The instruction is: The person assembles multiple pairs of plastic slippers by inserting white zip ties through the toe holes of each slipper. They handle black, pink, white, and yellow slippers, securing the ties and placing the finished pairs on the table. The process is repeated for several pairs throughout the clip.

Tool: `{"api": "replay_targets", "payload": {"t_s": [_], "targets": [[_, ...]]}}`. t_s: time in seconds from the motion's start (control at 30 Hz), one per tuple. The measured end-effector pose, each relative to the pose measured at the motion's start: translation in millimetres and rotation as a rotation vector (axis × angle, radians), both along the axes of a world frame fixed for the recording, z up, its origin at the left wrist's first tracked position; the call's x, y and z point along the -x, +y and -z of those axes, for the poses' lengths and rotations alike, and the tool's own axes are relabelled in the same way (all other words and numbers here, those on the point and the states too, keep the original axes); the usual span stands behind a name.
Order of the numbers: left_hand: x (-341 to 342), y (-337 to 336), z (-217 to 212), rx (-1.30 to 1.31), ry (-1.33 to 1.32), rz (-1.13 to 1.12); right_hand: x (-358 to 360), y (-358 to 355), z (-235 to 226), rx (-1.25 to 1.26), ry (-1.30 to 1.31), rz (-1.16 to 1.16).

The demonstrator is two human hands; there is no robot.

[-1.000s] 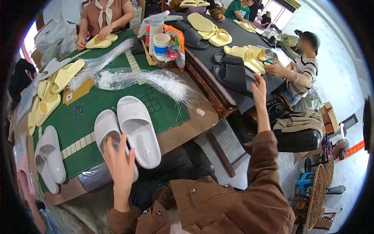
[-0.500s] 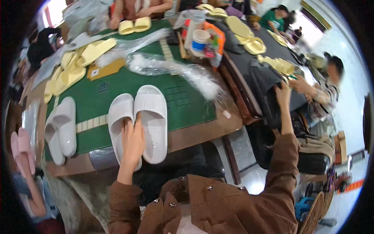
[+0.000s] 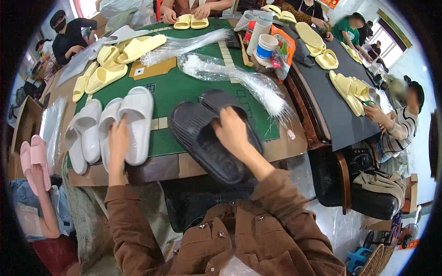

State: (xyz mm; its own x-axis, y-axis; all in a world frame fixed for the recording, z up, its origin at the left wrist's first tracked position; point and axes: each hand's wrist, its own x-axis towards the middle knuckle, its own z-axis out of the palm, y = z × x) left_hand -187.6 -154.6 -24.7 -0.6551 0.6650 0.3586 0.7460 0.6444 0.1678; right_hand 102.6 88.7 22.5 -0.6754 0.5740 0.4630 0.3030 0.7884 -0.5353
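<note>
With my left hand (image 3: pixel 118 145), closed at the inner edges of the straps, I hold a pair of light grey slippers (image 3: pixel 138 142) at the near left of the green-topped table. My right hand (image 3: pixel 232 131) grips a pair of black slippers (image 3: pixel 191 133) the same way, its fingertips hidden inside the strap opening. The black pair is tilted over the table's front edge. Just left of my left hand, another light grey pair (image 3: pixel 87 122) lies on the table.
Yellow slippers (image 3: pixel 106 78) lie at the table's far left, beside clear plastic strands (image 3: pixel 248 80) in wrapping. A tub (image 3: pixel 265 48) and bottles stand at the back right. Co-workers sit around; one holds pink slippers (image 3: pixel 39 158), another scissors (image 3: pixel 366 103) by yellow slippers.
My right hand has brought the black slippers from the dark table on the right to the green table. My left hand has moved the grey pair left, beside the other grey pair.
</note>
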Motion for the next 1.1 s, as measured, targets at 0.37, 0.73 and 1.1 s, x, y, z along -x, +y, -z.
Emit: {"api": "replay_targets", "payload": {"t_s": [0.37, 0.73, 1.1], "targets": [[94, -91, 1, -0.022, -0.021, -0.142, -12, 7, -37, 0.098, -0.248, -0.183], [-148, 77, -75, -0.387, 0.107, 0.383, 122, 71, -18, -0.211, -0.707, -0.289], [-236, 134, -40, -0.147, 0.072, 0.554, 96, 76, -43, 0.122, 0.167, -0.191]]}}
